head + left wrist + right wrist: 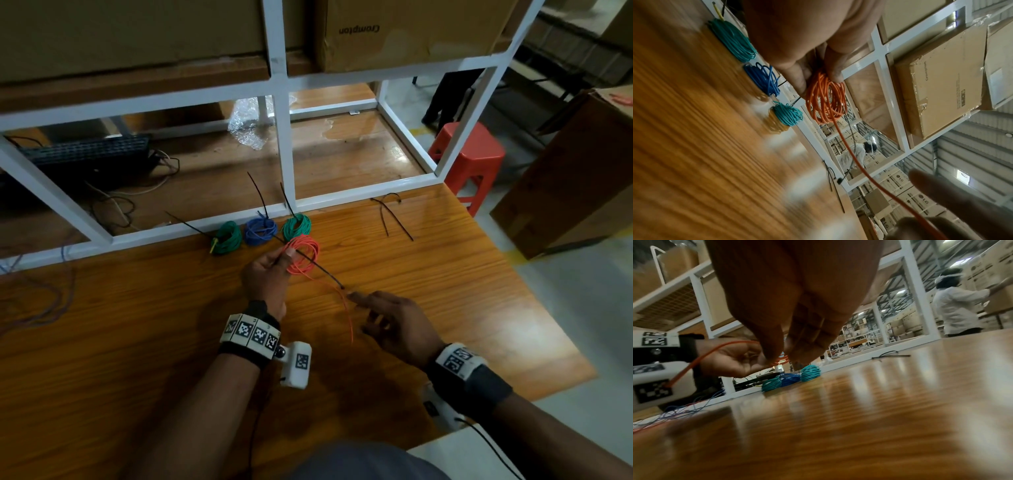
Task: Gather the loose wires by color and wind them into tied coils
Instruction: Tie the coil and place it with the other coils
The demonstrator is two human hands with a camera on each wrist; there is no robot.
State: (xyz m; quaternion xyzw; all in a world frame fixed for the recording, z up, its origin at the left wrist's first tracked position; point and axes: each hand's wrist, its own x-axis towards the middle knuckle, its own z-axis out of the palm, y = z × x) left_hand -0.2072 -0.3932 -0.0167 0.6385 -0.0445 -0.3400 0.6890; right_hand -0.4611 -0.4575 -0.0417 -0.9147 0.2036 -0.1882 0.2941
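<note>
My left hand [282, 260] holds an orange wire coil [303, 255] just above the wooden table [445, 274], thumb and fingers pinching its near side [818, 79]. A black zip tie [318, 269] runs through the coil and slants toward my right hand [352, 296]. That hand hovers with its index finger stretched out, the tip just short of the tie's free end, and seems to grip nothing. The coil's orange tail [347, 315] hangs loose beside it. Two green coils [226, 240] [296, 226] and a blue coil [260, 231] lie tied along the rack.
A white metal rack frame [284, 147] borders the table's far edge, with cardboard boxes [411, 31] above. Spare black zip ties [394, 219] lie at the back right. Loose blue and red wires [34, 301] trail at the left. A red stool [469, 154] stands beyond the right corner.
</note>
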